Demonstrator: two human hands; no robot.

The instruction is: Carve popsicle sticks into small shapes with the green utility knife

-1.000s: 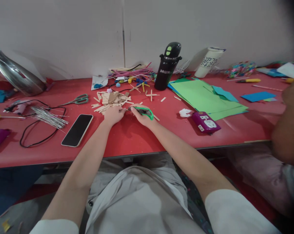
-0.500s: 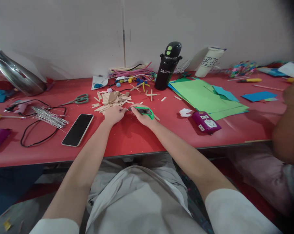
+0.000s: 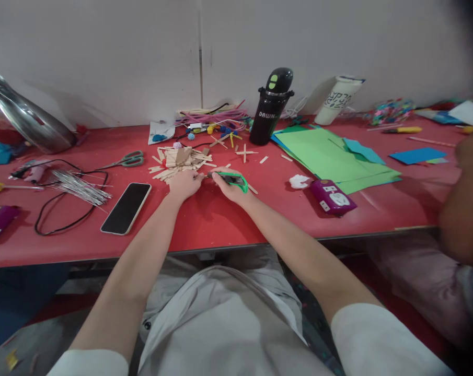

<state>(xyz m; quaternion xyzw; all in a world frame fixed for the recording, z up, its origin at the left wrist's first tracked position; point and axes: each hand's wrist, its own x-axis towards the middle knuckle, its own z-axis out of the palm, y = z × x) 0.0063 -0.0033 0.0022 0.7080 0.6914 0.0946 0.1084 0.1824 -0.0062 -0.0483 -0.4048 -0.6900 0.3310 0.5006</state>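
Observation:
In the head view my right hand is closed around a green utility knife, whose tip points left at my other hand. My left hand is closed too, its fingers pinched at the front edge of a pile of wooden craft sticks. What those fingers pinch is too small and covered to make out. Both hands rest low over the red table, nearly touching. Behind them lies a cross of craft sticks.
Left of my arms lie a phone, scissors and thin metal wires. A black bottle stands behind. On the right are green paper sheets, a purple packet and another person's arm.
Almost nothing differs. The whole view has shifted very slightly; both hands and the knife keep the same place at the stick pile.

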